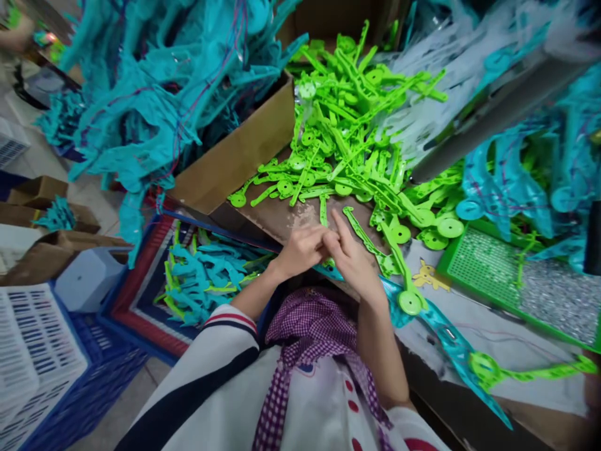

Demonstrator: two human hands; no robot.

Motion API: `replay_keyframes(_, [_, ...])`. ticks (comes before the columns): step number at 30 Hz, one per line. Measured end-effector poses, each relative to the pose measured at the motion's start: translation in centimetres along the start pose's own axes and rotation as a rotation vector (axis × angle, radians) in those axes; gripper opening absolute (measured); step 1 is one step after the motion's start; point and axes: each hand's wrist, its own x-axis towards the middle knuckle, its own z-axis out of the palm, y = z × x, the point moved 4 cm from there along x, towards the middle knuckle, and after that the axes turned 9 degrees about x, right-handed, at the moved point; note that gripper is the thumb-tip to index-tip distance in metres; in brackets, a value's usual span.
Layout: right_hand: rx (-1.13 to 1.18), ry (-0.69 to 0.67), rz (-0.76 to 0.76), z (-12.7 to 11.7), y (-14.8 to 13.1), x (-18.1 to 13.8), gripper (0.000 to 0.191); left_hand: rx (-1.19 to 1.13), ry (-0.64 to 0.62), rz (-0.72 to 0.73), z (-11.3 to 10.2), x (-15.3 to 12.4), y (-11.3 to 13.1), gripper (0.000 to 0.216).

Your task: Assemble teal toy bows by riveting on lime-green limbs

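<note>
The left hand [300,250] and the right hand [352,260] meet fingertip to fingertip at the edge of the brown table [282,216], just above a purple checked cloth [312,326] on the person's lap. The left hand's fingers are curled in and pinched together; the right hand's fingers are partly bent with the forefinger raised. Something small sits between them, but the fingers hide it, so what they have hold of cannot be told. A narrow green strip [323,213] lies on the table just beyond the fingertips, touching or nearly touching them.

Just right of the right hand, a long green arm with a round disc end [409,302] lies over a teal plastic piece [441,338] that runs along the table edge, away to the right. Farther along that edge is another green disc-ended part [488,369].

Beyond the hands, a large heap of bright green plastic parts [357,125] covers the table. Right of the hands, past the heap's edge, stands a green tray of small silvery bits [526,282].

Left of and below the left hand, a striped woven bag [141,300] holds teal and green pieces. Beyond the left hand, a cardboard box [235,156] carries a tall pile of teal parts [154,94].
</note>
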Motion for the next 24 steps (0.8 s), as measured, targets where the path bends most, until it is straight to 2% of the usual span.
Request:
replay_keyframes(3, [0.076, 0.022, 0.098, -0.8, 0.6, 2.1, 0.057, -0.075, -0.073, -0.079, -1.1, 0.6, -0.9, 0.015])
replay_keyframes(7, [-0.031, -0.014, 0.144, -3.4, 2.2, 1.6, 0.049, -0.181, -0.161, -0.136, -1.2, 0.2, -1.5, 0.014])
replay_keyframes(12, [-0.321, -0.148, 0.063, -4.3, 4.0, -1.9, 0.047, -0.28, -0.358, -0.167, 1.6, -2.1, -0.7, 0.019])
replay_keyframes(14, [-0.467, -0.098, -0.007, -3.9, 3.5, -3.0, 0.046, -0.298, -0.377, -0.21, 2.7, -3.2, -0.5, 0.02])
replay_keyframes(16, [-0.513, -0.023, -0.035, -3.0, 2.7, -3.3, 0.049, -0.316, -0.377, -0.23, 3.3, -3.7, -0.4, 0.018])
replay_keyframes(18, [-0.41, -0.057, -0.009, -1.5, 2.3, -2.8, 0.058, -0.339, -0.374, -0.206, 3.3, -3.6, -0.3, 0.018])
replay_keyframes(21, [-0.145, -0.199, 0.092, 0.3, 2.8, -1.5, 0.067, -0.397, -0.364, -0.167, 2.2, -2.1, -0.4, 0.019])
replay_keyframes(24, [0.009, -0.174, 0.175, -0.1, 3.8, -0.8, 0.063, -0.55, -0.418, -0.228, 1.4, -0.3, -1.0, 0.017])
